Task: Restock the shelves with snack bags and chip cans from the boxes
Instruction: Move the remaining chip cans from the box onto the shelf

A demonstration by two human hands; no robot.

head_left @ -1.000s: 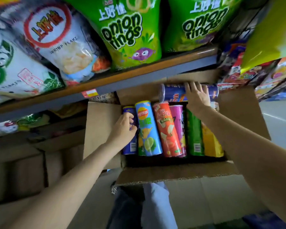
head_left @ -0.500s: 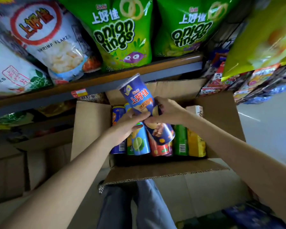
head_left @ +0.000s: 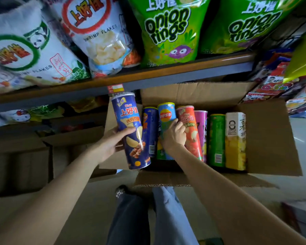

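Chip cans fill the open cardboard box (head_left: 265, 138), and one of them, a dark blue can (head_left: 131, 129), is out of it, held by the left hand (head_left: 109, 145) just over the box's left edge. That hand wraps the can near its middle, thumb laid across the printed front and fingers curled behind, so the can stands nearly upright with its lidded top leaning a little left, up toward the shelf edge (head_left: 166, 75) above the box. Inside the box the other cans lie side by side: a blue can (head_left: 149, 128) nearest the left wall, then a blue-and-green can (head_left: 165, 117), a red can (head_left: 191, 131), a pink can (head_left: 202, 128), a green can (head_left: 216, 138) and a white-and-yellow carton (head_left: 235, 142) toward the right wall. The right hand (head_left: 174, 137) rests on the blue-and-green can, fingers curled over its top side against the red can; whether it truly grips is hard to tell. Half a second earlier both hands held the dark blue can above the middle of the box; now the left hand alone carries it, shifted to the box's left edge, and the right hand has dropped back into the box. Snack bags (head_left: 168, 30) stand on the shelf above the box.
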